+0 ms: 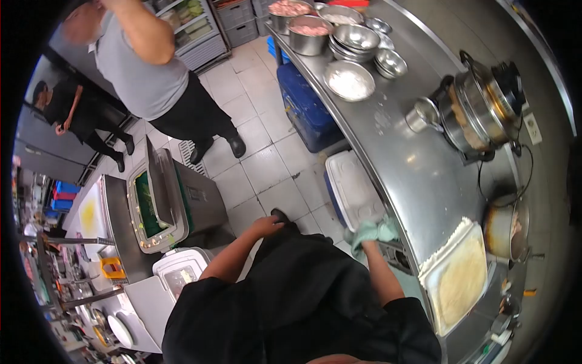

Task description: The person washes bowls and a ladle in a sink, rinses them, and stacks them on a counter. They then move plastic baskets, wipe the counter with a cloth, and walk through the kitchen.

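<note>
My right hand (368,247) grips a pale green cloth (377,231) beside the front edge of the steel table. The cloth hangs in loose folds and overlaps the near end of a white lid (354,188) on a blue container. My left hand (268,226) is low in front of me by the top of my black apron (297,273), its fingers partly hidden and too small to make out. Nothing shows in it.
On the steel table (418,200) are a dough-covered tray (458,282), a metal jug (422,115), a large steel appliance (479,115), bowls (350,80) and meat pots (309,35). A grey bin (197,194) stands left. Two people (142,67) are beyond it.
</note>
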Demonstrator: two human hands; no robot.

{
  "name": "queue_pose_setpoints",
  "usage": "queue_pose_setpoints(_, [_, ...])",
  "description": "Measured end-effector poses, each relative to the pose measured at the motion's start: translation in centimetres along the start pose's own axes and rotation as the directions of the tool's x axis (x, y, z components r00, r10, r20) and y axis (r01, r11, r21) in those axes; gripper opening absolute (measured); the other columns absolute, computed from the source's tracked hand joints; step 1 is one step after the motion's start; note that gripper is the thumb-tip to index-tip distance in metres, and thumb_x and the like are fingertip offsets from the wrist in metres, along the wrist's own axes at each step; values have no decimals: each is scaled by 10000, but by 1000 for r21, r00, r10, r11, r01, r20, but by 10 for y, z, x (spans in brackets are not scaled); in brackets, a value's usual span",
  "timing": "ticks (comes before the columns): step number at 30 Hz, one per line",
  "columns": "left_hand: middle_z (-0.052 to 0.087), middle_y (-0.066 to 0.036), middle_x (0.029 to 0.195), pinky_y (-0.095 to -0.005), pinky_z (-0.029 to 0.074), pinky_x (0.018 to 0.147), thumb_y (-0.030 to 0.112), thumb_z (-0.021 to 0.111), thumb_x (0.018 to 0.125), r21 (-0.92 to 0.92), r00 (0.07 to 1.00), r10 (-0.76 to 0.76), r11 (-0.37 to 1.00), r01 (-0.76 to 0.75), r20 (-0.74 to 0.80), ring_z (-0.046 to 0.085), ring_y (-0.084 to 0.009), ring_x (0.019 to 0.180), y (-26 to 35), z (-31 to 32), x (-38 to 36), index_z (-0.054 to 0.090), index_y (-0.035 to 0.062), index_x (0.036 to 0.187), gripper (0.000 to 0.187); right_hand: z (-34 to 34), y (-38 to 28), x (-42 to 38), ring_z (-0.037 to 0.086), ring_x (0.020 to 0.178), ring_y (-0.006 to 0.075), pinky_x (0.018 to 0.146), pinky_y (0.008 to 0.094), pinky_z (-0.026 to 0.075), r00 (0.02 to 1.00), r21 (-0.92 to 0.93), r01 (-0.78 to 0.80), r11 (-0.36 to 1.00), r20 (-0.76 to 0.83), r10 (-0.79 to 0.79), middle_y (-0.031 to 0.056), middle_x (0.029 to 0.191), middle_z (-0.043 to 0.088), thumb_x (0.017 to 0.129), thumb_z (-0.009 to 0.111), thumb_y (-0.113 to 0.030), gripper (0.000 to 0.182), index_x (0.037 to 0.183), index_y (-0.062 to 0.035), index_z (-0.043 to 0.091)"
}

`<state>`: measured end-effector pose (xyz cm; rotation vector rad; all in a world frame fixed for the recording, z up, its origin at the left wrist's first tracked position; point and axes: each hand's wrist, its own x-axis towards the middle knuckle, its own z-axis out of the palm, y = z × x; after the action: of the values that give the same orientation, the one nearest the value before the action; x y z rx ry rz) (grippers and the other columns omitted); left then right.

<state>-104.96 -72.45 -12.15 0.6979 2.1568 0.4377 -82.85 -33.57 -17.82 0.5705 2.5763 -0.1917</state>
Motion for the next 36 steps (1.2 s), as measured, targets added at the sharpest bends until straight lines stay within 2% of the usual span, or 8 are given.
queue_pose_setpoints(2, [650, -229, 1066, -467, 465, 899, 594, 484, 887, 8, 986, -167, 986, 167, -10, 596, -404, 1045, -81, 24, -3, 642, -17, 1053, 653, 52, 30, -48, 553, 1114, 315, 934, 453, 405, 995, 425, 88, 901, -86, -57, 192, 1128, 618, 847, 588, -294, 336, 1065, -43, 637])
queue_pose_setpoints(4, [661, -235, 1013, -473, 484, 868, 604, 480, 884, 98, 982, -173, 981, 165, 78, 616, -410, 999, -164, 62, -2, 668, -23, 983, 662, -7, 19, -141, 601, 993, 332, 872, 425, 453, 964, 722, 263, 640, -217, -152, 163, 1100, 632, 860, 571, -305, 364, 1101, -40, 632])
queue_pose_setpoints(7, [671, -213, 976, -465, 535, 757, 594, 484, 887, -199, 872, -382, 870, 451, 307, 663, -369, 880, -183, 69, -27, 687, -2, 998, 640, 0, 19, -126, 613, 938, 319, 824, 425, 475, 941, 709, -139, 691, 311, -130, 157, 1049, 640, 872, 562, -315, 363, 1088, -31, 630])
queue_pose_setpoints(12, [690, -172, 880, -445, 556, 682, 533, 497, 887, -284, 858, -334, 843, 456, 390, 670, -307, 774, -175, 54, -52, 696, 11, 989, 568, -13, -19, -16, 634, 845, 296, 744, 426, 512, 834, 570, -131, 811, 506, -221, 146, 963, 653, 892, 547, -331, 369, 1066, -16, 627])
queue_pose_setpoints(17, [692, -163, 821, -465, 549, 660, 541, 474, 900, -308, 909, -399, 856, 416, 119, 675, -318, 716, -212, 20, -4, 687, -4, 945, 587, -41, -76, 146, 654, 752, 274, 664, 427, 549, 729, 514, 230, 826, 471, -497, 135, 878, 667, 912, 532, -347, 382, 1045, -1, 624])
queue_pose_setpoints(19, [647, -117, 1064, -417, 549, 613, 520, 530, 901, -485, 858, -459, 710, 510, 230, 677, -251, 830, -222, -7, 15, 607, 42, 1172, 555, -109, -137, 158, 658, 675, 213, 588, 342, 540, 856, 546, -95, 832, 471, -212, 112, 843, 672, 913, 540, -369, 394, 1073, -22, 638])
queue_pose_setpoints(28, [651, -122, 975, -376, 531, 547, 511, 577, 877, -836, 896, -443, 489, 249, 7, 673, -221, 764, -170, -101, 70, 591, 30, 1144, 551, -240, -228, 219, 664, 829, 168, 644, 314, 537, 891, 740, 79, 668, 248, -380, 61, 989, 667, 942, 557, -326, 349, 1148, -51, 615])
queue_pose_setpoints(36, [678, -121, 842, -346, 504, 472, 507, 582, 872, -605, 940, -330, 733, 312, 85, 652, -203, 644, -138, -171, 157, 610, 29, 1142, 549, -239, -223, 311, 662, 799, 153, 630, 300, 520, 929, 815, -22, 580, 231, -289, 45, 873, 681, 920, 567, -275, 266, 1041, -52, 648])
